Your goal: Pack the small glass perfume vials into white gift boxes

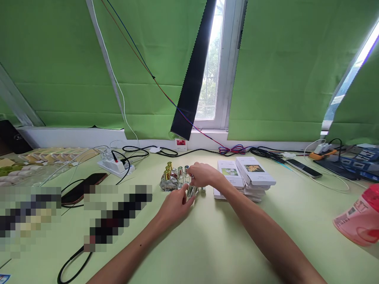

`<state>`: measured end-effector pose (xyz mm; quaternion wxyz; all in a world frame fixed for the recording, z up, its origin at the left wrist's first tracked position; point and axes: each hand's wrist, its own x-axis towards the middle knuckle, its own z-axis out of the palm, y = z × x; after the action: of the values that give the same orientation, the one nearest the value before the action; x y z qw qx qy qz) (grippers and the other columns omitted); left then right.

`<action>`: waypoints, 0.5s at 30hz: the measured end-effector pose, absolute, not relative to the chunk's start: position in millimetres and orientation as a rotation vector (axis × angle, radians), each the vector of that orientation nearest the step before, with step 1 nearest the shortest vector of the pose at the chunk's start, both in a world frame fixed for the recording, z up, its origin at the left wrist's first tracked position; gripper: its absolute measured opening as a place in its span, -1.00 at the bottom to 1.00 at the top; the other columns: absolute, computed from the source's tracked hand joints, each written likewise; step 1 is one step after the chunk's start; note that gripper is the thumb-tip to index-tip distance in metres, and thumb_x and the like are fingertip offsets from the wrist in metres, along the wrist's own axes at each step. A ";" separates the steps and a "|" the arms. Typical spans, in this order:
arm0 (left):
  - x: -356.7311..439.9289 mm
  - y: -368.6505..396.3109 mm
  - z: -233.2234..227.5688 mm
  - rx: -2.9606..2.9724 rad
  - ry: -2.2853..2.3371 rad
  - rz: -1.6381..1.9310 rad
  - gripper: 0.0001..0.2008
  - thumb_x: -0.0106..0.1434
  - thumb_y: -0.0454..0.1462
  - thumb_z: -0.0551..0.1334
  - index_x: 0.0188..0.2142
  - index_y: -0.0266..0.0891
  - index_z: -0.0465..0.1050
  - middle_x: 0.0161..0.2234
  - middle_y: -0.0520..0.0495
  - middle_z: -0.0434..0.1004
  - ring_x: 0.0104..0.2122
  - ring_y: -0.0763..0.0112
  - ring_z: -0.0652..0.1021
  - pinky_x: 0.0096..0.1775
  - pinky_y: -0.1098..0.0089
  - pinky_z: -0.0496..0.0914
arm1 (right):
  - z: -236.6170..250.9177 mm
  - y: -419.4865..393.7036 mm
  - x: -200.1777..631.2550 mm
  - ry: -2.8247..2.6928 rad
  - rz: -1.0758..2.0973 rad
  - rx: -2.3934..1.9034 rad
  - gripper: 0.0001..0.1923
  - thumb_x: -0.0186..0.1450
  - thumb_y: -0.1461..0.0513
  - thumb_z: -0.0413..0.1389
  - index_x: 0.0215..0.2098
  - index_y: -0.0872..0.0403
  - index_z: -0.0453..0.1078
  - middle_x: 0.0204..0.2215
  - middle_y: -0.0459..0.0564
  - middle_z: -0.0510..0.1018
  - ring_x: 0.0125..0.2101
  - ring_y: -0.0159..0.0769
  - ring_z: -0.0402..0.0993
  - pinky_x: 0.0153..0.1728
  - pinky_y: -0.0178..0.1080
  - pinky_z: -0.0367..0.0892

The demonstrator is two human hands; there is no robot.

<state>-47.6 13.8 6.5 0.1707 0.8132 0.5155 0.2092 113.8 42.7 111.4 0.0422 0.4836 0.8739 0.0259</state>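
Our left hand (175,205) and right hand (203,174) meet over a small clear bottle (191,191), both grips closed around it, mid-counter. Just left stands a cluster of bottles (171,178), almost touching our fingers. Just right sits a stack of boxes (245,177). Bare counter (207,244) lies open toward us; a phone (83,188) lies well left.

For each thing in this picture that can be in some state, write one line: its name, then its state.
Left hand: closed on a small clear bottle.
Right hand: fingers on the bottle's top.
Gold-capped bottles: upright, capped.
Boxes: stacked, closed.
Phone: flat, screen dark.
Power strip: plug inserted.
Pink bottle: tilted.
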 end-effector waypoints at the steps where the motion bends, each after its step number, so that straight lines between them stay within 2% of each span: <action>1: -47.6 13.6 6.7 2.311 1.461 0.593 -0.73 0.34 -0.04 0.09 -0.20 -0.18 0.34 -0.51 0.03 0.49 -0.49 0.30 0.46 -0.43 0.35 0.14 | 110.8 43.2 113.9 2.679 0.079 1.486 -0.79 0.24 0.22 0.16 -0.18 0.11 0.54 -0.21 0.16 0.64 -0.26 -0.13 0.61 -0.46 -0.29 0.28; 7: -48.4 13.2 6.3 2.298 1.446 0.613 -0.74 0.35 -0.03 0.08 -0.26 -0.16 0.29 -0.51 0.04 0.48 -0.49 0.30 0.47 -0.42 0.35 0.15 | 109.5 44.3 113.6 2.662 0.029 1.539 -0.72 0.27 0.14 0.16 -0.12 0.09 0.55 -0.17 0.16 0.63 -0.21 -0.14 0.60 -0.39 -0.28 0.34; 15: -49.3 14.7 4.0 2.314 1.416 0.633 -0.73 0.35 -0.02 0.09 -0.29 -0.16 0.28 -0.52 0.06 0.47 -0.52 0.32 0.45 -0.44 0.35 0.15 | 103.9 46.5 111.9 2.633 0.020 1.613 -0.70 0.32 0.13 0.10 -0.10 0.08 0.57 -0.16 0.17 0.64 -0.21 -0.14 0.61 -0.32 -0.26 0.38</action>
<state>-49.3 14.7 4.0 0.1771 0.8176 0.5002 0.2237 111.9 46.5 103.9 0.0270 0.5223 0.8523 0.0064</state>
